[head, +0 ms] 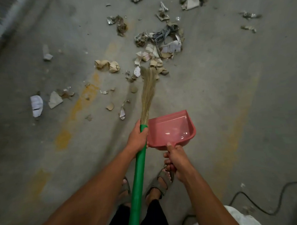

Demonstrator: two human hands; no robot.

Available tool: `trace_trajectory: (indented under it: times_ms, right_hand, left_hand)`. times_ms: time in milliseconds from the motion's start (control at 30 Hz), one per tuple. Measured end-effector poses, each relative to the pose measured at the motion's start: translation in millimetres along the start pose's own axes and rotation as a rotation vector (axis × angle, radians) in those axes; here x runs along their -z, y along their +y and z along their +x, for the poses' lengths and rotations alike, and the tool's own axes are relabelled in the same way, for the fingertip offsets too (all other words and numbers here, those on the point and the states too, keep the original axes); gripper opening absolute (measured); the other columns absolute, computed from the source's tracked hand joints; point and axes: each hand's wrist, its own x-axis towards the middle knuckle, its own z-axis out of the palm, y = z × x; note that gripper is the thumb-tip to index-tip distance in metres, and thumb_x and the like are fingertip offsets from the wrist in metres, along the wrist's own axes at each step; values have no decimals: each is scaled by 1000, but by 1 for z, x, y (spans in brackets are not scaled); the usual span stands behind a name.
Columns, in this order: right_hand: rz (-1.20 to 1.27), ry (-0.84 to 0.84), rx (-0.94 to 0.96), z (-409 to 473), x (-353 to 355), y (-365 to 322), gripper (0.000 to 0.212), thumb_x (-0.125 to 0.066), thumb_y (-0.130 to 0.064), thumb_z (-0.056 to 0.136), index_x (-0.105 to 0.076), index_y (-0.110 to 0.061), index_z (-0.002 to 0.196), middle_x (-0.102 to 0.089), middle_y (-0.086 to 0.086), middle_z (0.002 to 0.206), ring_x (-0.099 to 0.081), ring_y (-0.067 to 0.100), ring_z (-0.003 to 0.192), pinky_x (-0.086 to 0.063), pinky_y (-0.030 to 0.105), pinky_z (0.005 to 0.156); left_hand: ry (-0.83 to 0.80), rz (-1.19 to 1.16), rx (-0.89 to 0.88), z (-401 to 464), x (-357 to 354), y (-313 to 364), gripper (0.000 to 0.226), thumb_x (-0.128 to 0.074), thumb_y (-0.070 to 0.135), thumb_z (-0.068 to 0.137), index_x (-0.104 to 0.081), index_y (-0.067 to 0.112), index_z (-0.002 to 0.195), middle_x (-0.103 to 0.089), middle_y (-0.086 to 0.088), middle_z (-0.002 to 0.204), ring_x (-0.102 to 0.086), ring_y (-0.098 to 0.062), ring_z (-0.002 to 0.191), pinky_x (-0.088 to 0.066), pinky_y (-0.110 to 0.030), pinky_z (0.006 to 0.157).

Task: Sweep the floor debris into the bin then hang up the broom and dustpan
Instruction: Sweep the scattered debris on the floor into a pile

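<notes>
Left hand [137, 138] is wrapped tight around the green broom [137, 177] handle just below the straw, bristle tips reaching the edge of the debris [158, 49] scattered across the concrete floor [228, 91]. Right hand [176, 162] grips the pink dustpan [170, 130] by its handle, pan empty, just beside the broom.

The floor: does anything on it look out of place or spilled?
Yes. Torn paper and crumpled scraps lie scattered over the concrete floor, thickest ahead of the broom. The pink dustpan is empty. Yellow stains streak the floor.
</notes>
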Motion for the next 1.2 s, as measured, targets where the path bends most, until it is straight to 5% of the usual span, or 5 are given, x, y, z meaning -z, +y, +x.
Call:
trace_trajectory:
  times_ms: [333,433,700,967,1200]
  right_hand:
    - [-24,72,59,-25,2,-6,25,-48,-26,113,-53,-3,122,-64,11,95,-44,9,48,-37,24,40]
    - [-46,75,49,-23,9,4,27,-47,-27,113,-52,-3,125,-66,12,100,-45,10,50,-38,24,40]
    - [-139,114,35,2,41,39,26,-49,-33,112,-54,-9,121,-66,13,101,-48,11,49,-40,27,42]
    - [-139,159,113,19,75,61,21,-48,-28,113,-49,-7,116,-60,13,90,-40,12,46,-34,25,43]
    - [-140,120,90,5,53,59,15,-48,-27,112,-48,-14,105,-58,10,78,-40,10,42,-31,22,42]
  left_hand:
    - [493,44,257,-68,53,-56,63,-48,25,103,-25,22,162,-71,-10,85,-70,-29,67,-59,-37,75]
    - [494,158,415,-76,50,-86,63,-51,23,103,-28,9,160,-70,-25,118,-69,-40,101,-54,-40,90]
    - [233,94,445,-37,-28,-98,50,-60,10,87,-55,7,136,-65,-20,130,-65,-36,115,-55,-42,100]
    - [-39,296,165,79,-65,-47,66,-58,26,69,-56,29,135,-73,-18,109,-74,-37,94,-64,-45,79]
    - [60,73,63,20,-19,-21,85,-67,12,85,-35,45,156,-74,-9,102,-68,-17,62,-55,-29,54]
